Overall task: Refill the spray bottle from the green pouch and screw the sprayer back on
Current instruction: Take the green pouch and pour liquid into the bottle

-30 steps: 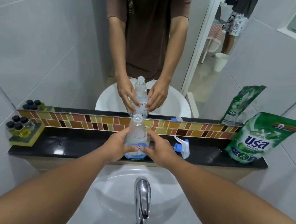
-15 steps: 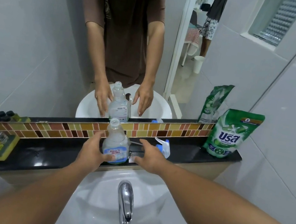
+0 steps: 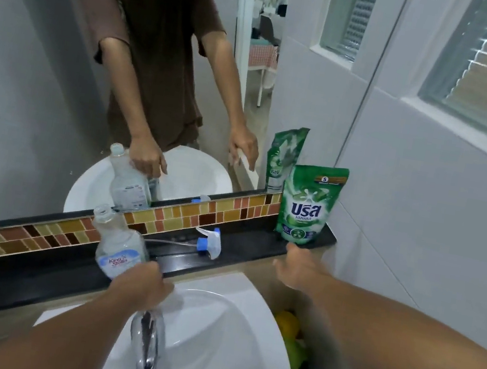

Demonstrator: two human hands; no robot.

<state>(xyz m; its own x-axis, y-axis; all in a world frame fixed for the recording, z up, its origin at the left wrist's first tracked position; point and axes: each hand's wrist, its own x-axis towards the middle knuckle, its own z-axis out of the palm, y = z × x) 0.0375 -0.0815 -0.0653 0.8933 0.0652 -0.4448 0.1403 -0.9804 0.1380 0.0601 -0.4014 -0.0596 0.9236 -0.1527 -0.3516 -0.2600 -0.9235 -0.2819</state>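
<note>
The clear spray bottle has no sprayer on its open neck and carries a blue and white label. My left hand grips its lower part, holding it tilted at the ledge's front edge, above the basin's back. The white and blue sprayer lies on its side on the black ledge, its thin tube pointing left. The green pouch stands upright at the ledge's right end, against the wall. My right hand is empty, fingers apart, just below and in front of the pouch without touching it.
A white basin with a chrome tap lies below the ledge. A mirror behind the tile strip reflects a person and the objects. The white tiled wall stands close on the right. Yellow and green items lie beside the basin.
My right hand has left the bottle and moved right, up to the green pouch. My left hand now holds the bottle alone and has tilted it. The view has turned right.
</note>
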